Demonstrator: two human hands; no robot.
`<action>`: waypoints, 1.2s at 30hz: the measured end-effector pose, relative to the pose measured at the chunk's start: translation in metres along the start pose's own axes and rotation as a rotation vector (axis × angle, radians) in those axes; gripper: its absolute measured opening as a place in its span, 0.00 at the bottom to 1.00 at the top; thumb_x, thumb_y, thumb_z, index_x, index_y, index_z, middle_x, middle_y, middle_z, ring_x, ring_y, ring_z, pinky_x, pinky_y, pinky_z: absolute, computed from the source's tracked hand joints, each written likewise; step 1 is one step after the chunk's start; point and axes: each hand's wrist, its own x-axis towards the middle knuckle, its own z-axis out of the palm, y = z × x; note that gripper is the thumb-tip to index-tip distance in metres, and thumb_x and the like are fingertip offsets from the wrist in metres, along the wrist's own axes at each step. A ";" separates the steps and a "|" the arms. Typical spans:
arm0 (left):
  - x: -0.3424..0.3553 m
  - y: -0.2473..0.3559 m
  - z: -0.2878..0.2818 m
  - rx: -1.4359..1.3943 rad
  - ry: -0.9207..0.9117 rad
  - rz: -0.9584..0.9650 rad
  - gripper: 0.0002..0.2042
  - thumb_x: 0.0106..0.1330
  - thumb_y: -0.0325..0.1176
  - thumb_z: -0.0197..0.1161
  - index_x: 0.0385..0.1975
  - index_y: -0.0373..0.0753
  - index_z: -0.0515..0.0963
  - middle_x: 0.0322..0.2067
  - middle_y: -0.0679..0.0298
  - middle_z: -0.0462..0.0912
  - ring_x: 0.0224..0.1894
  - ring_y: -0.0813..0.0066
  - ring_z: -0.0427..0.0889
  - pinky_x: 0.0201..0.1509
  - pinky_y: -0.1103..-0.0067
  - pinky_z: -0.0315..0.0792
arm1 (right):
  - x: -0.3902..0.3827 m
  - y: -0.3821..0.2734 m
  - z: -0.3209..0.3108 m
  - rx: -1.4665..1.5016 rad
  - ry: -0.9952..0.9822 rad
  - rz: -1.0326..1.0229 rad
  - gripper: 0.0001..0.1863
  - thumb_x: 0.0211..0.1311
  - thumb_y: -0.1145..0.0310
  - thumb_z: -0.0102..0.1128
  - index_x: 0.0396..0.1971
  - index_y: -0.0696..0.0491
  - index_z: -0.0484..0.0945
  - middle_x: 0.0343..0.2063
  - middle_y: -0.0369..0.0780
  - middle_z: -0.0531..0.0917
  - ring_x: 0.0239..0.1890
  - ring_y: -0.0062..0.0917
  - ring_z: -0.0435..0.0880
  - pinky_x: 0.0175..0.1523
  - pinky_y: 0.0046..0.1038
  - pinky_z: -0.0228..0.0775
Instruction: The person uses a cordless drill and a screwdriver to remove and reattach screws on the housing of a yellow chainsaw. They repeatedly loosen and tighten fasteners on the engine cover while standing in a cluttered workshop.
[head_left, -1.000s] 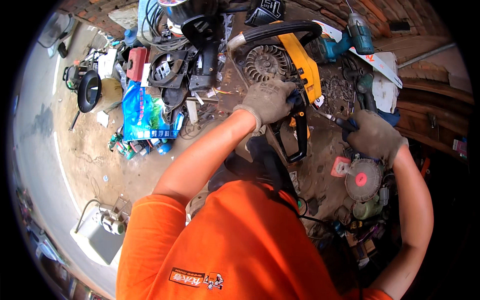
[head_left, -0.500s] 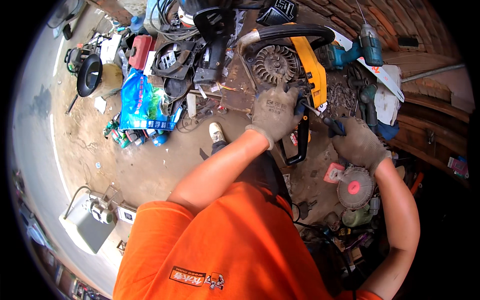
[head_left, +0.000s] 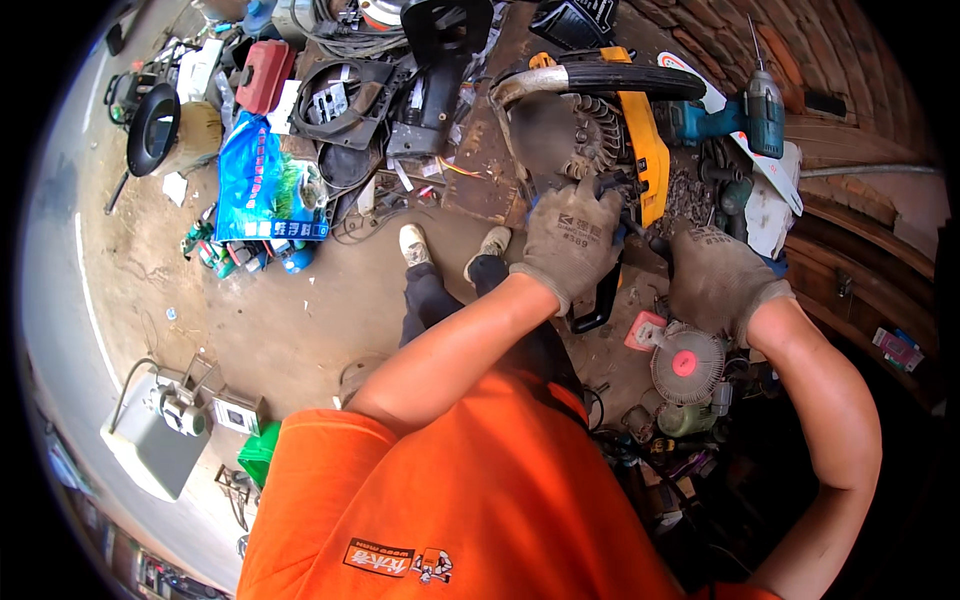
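A partly dismantled chainsaw (head_left: 655, 165) lies on the worn wooden bench, its yellow side and black front handle turned up. Its finned flywheel (head_left: 597, 138) is exposed, partly covered by a blurred patch. My left hand (head_left: 572, 240), in a grey-brown work glove, is closed over the saw's rear part, with its fingertips hidden among the parts. Just to the right, my gloved right hand (head_left: 715, 280) is closed around a screwdriver (head_left: 657, 244). Only a dark bit of its handle shows, pointing toward the saw's rear; its tip is hidden.
A teal cordless drill (head_left: 764, 120) with a long bit stands behind the saw at right. Nearby lies a white guide bar (head_left: 770, 170). Black housings (head_left: 345, 105) and a blue bag (head_left: 262, 190) sit at left. A small fan (head_left: 687, 365) is below my right hand.
My right hand has moved in closer to the saw and my left hand, and the screwdriver's shaft has dropped from sight. The view has shifted, bringing a second shoe into it.
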 end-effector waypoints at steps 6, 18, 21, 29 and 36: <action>0.000 -0.005 0.001 -0.068 0.047 0.016 0.16 0.52 0.40 0.72 0.37 0.40 0.80 0.39 0.52 0.79 0.39 0.52 0.84 0.43 0.60 0.77 | 0.002 -0.001 -0.007 0.060 0.022 0.008 0.15 0.54 0.70 0.59 0.38 0.66 0.77 0.32 0.58 0.84 0.38 0.51 0.85 0.44 0.44 0.76; 0.002 -0.007 -0.003 -0.047 0.039 0.043 0.18 0.51 0.39 0.73 0.39 0.40 0.79 0.39 0.53 0.79 0.39 0.53 0.84 0.43 0.61 0.77 | -0.002 0.025 0.018 0.723 0.012 0.096 0.15 0.55 0.69 0.62 0.38 0.66 0.81 0.27 0.55 0.83 0.31 0.37 0.85 0.40 0.37 0.74; 0.002 -0.004 -0.003 -0.021 0.029 0.029 0.18 0.50 0.39 0.74 0.39 0.40 0.79 0.40 0.53 0.79 0.39 0.53 0.84 0.43 0.61 0.77 | 0.005 0.015 0.002 0.329 0.084 0.070 0.14 0.56 0.68 0.57 0.32 0.66 0.81 0.30 0.57 0.84 0.40 0.49 0.86 0.47 0.41 0.77; 0.003 0.001 0.013 -0.005 0.017 0.041 0.11 0.54 0.35 0.68 0.35 0.41 0.80 0.38 0.55 0.80 0.38 0.56 0.84 0.41 0.63 0.77 | 0.033 -0.019 -0.037 -0.059 -0.164 -0.066 0.15 0.55 0.68 0.58 0.31 0.66 0.83 0.32 0.59 0.84 0.41 0.51 0.85 0.48 0.43 0.76; -0.005 0.001 0.011 -0.093 0.054 0.026 0.05 0.56 0.30 0.61 0.31 0.41 0.80 0.36 0.57 0.81 0.35 0.59 0.84 0.40 0.65 0.78 | 0.036 -0.006 -0.017 0.112 -0.101 0.121 0.17 0.53 0.69 0.60 0.36 0.69 0.82 0.35 0.62 0.83 0.46 0.51 0.84 0.52 0.42 0.76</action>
